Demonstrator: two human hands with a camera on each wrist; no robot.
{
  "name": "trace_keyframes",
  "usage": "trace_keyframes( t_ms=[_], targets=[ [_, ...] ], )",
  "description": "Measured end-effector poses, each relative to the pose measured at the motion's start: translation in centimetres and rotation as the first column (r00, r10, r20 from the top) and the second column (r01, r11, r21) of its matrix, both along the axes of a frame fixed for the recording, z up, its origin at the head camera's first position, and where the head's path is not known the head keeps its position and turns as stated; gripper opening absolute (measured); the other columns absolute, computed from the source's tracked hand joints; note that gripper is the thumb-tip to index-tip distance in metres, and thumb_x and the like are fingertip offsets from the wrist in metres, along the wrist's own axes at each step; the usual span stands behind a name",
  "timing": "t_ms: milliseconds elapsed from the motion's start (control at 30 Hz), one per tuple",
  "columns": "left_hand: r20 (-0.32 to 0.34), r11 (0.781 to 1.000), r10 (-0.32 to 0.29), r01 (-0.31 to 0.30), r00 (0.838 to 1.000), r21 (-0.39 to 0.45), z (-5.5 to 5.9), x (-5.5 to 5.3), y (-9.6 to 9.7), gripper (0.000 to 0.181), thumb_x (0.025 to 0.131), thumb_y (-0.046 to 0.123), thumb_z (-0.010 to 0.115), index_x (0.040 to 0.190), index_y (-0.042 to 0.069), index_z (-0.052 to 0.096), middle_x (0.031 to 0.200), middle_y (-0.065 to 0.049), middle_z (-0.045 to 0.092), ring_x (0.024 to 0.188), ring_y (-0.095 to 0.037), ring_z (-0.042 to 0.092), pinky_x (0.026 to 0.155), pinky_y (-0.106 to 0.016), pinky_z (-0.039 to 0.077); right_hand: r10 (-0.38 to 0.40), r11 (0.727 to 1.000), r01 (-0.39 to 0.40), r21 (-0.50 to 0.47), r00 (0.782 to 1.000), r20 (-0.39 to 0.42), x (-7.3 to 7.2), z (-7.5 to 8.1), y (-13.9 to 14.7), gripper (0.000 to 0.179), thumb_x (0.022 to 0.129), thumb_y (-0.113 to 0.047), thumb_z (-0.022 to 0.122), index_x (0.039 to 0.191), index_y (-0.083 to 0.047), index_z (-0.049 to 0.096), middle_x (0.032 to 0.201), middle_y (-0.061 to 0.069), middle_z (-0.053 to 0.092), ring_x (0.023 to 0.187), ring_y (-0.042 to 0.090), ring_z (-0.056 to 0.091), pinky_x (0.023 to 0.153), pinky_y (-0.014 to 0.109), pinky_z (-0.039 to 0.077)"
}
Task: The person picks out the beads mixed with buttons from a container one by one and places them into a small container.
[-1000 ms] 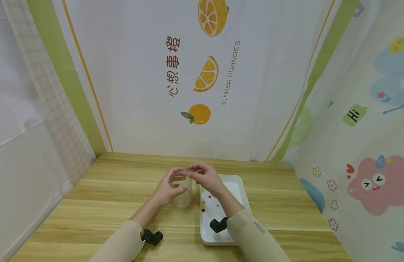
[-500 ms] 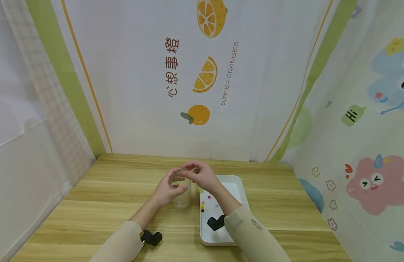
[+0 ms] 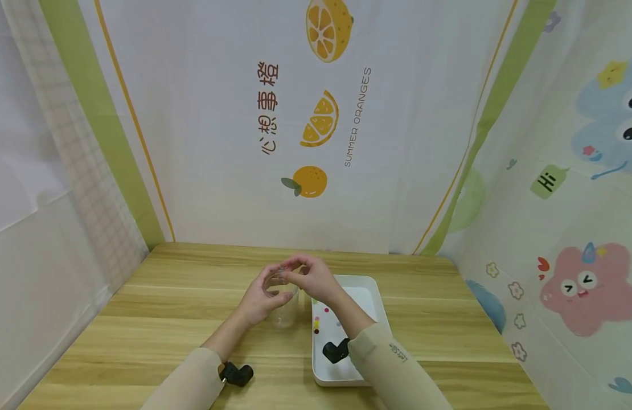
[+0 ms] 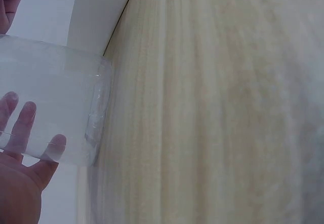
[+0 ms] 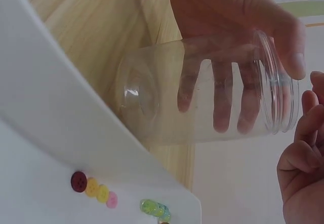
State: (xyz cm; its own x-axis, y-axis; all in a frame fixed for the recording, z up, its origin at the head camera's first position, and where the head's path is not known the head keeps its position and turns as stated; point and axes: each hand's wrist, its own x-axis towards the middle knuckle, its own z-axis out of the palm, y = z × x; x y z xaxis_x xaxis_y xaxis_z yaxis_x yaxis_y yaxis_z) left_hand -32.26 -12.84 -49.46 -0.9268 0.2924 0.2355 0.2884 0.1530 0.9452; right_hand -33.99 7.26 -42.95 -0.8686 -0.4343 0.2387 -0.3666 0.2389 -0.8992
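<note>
My left hand (image 3: 257, 299) grips a clear plastic jar (image 3: 282, 317) around its upper part, thumb on the near side and fingers behind. The jar stands upright on the wooden table, its threaded mouth (image 5: 278, 97) uncovered. Over that mouth, my right hand (image 3: 312, 279) pinches a small blue-green thing (image 3: 282, 269) between thumb and fingertips; it looks like a button. The right wrist view shows only part of this hand beside the rim, and the pinched piece is hidden there. Through the jar wall, the left fingers (image 4: 23, 122) show in the left wrist view.
Right of the jar lies a white tray (image 3: 367, 293) with a raised rim. Several buttons lie in it: a dark red button (image 5: 79, 182), yellow ones, a pink button (image 5: 112, 199) and green clear ones (image 5: 149, 207). Printed curtains hang behind the table (image 3: 193, 296).
My right hand has moved left, from the jar's right rim to over its mouth, carrying the small piece. My left hand and the jar have stayed in place.
</note>
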Motion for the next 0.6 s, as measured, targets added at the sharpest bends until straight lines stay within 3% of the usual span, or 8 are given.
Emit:
trace_keyframes(
  t_ms=[167,367,600],
  targets=[
    [-0.017,1.000,-0.003,0.003,1.000,-0.001,0.0,0.0,0.1,0.069,0.099,0.017,0.077,0.158,0.007,0.042,0.160,-0.021,0.056,0.143,-0.042,0.057,0.118,-0.059,0.048,-0.016,1.000,0.016,-0.005,1.000,0.027,0.1,-0.2,0.3,0.024,0.101,-0.022,0.079,0.122,-0.011,0.079,0.112,0.006,0.076,0.070,0.012,0.056,0.063,0.024,0.049],
    [-0.025,1.000,-0.001,0.001,1.000,0.004,0.0,0.1,0.1,0.068,0.099,0.015,0.077,0.157,0.008,0.044,0.160,-0.020,0.056,0.143,-0.043,0.058,0.118,-0.061,0.048,-0.044,0.998,0.047,-0.041,0.997,0.067,0.0,-0.3,1.0,0.026,0.100,-0.026,0.081,0.123,-0.014,0.079,0.117,0.004,0.078,0.080,0.025,0.062,0.067,0.025,0.051],
    [-0.042,1.000,-0.008,0.008,0.999,0.011,-0.1,0.1,0.1,0.067,0.099,0.014,0.078,0.157,0.010,0.046,0.154,-0.023,0.060,0.142,-0.046,0.058,0.117,-0.065,0.048,-0.057,0.997,0.061,-0.053,0.995,0.079,0.0,-0.9,2.0,0.029,0.100,-0.027,0.081,0.125,-0.013,0.078,0.117,0.006,0.076,0.081,0.025,0.062,0.068,0.029,0.052]
  ],
)
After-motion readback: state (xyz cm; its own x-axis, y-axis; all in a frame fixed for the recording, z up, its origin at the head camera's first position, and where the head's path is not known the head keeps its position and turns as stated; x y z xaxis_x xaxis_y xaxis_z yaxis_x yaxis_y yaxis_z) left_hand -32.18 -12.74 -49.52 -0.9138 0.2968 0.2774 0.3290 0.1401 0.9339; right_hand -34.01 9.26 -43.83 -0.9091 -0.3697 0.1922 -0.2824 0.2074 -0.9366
